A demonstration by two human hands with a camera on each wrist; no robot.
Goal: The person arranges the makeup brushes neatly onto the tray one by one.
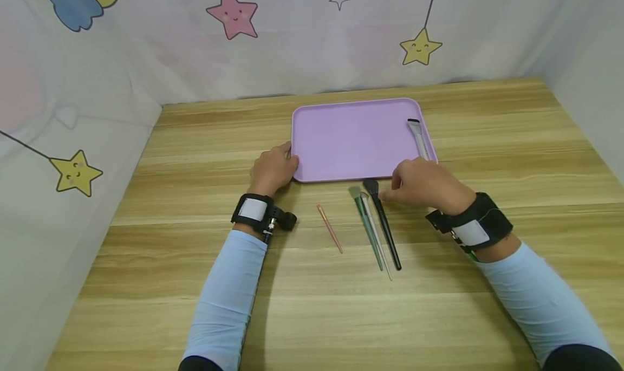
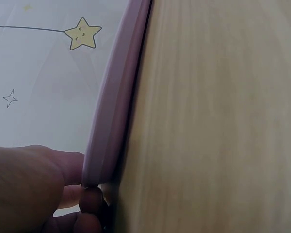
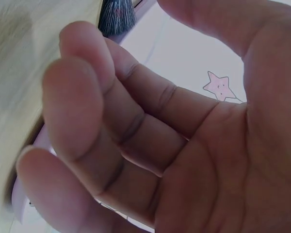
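Currently the left hand (image 1: pixel 270 170) pinches the near-left corner of a plain lilac tray (image 1: pixel 351 138) on the desk (image 1: pixel 317 317); a flat black-tipped brush (image 1: pixel 417 135) lies along its right side. The right hand (image 1: pixel 421 184), loosely curved and empty, is beside a long black brush (image 1: pixel 387 230), near a green brush (image 1: pixel 366 227), silver brush (image 1: pixel 378 243) and short pink stick (image 1: pixel 330 229).

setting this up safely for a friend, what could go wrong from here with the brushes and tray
The right hand is beside the black brush; picking that up might nudge the green brush and silver brush lying close by. The left hand is on the purple tray at a corner, so a tug could shift the flat brush lying on it.
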